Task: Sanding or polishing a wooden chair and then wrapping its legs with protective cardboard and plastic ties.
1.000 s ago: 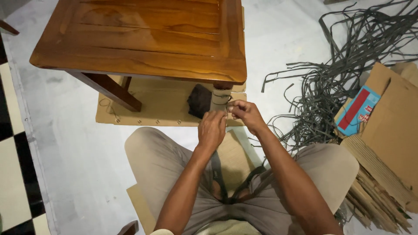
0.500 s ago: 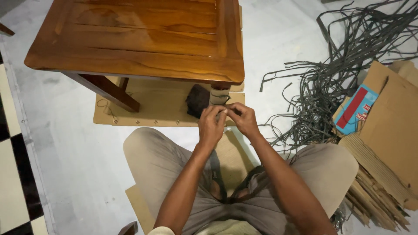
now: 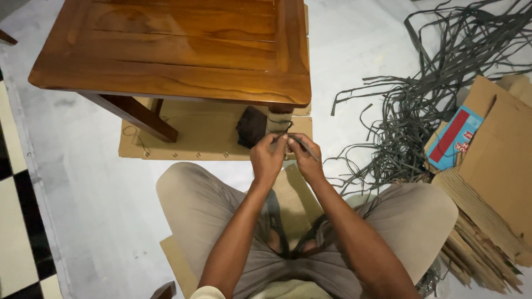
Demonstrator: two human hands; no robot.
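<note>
- Head view, item 1: left hand [image 3: 267,158] & right hand [image 3: 303,156] side by side, nearly touching, just in front of wrapped table leg [image 3: 279,123]. Both forearms run up from lap, wrists bent fwd, knuckles up.
- Item 2: dark plastic strap [image 3: 306,148], thin strip; seen across right hand's fingers, end angling down-right. Both hands closed, fingertips pinched on strap near the leg. Exact finger grip partly hidden.
- Item 3: leg sleeved in cardboard, strap turns visible round it; dark padding [image 3: 252,126] just left of leg. Leg stands on flat cardboard sheet [image 3: 194,141] on floor.
- Step (judged): cinching/knotting strap round the leg wrap; wrap on, tie appears not finished. Next move calls for keeping tension w/ one hand while other works the loose end; slack would loosen the wrap.
- Item 4: wooden table [image 3: 177,50], top fills upper frame.
- Item 5: loose strap pile [image 3: 432,99] on floor, right; cardboard stack [image 3: 487,221] & blue-red box [image 3: 451,138] beside it.
</note>
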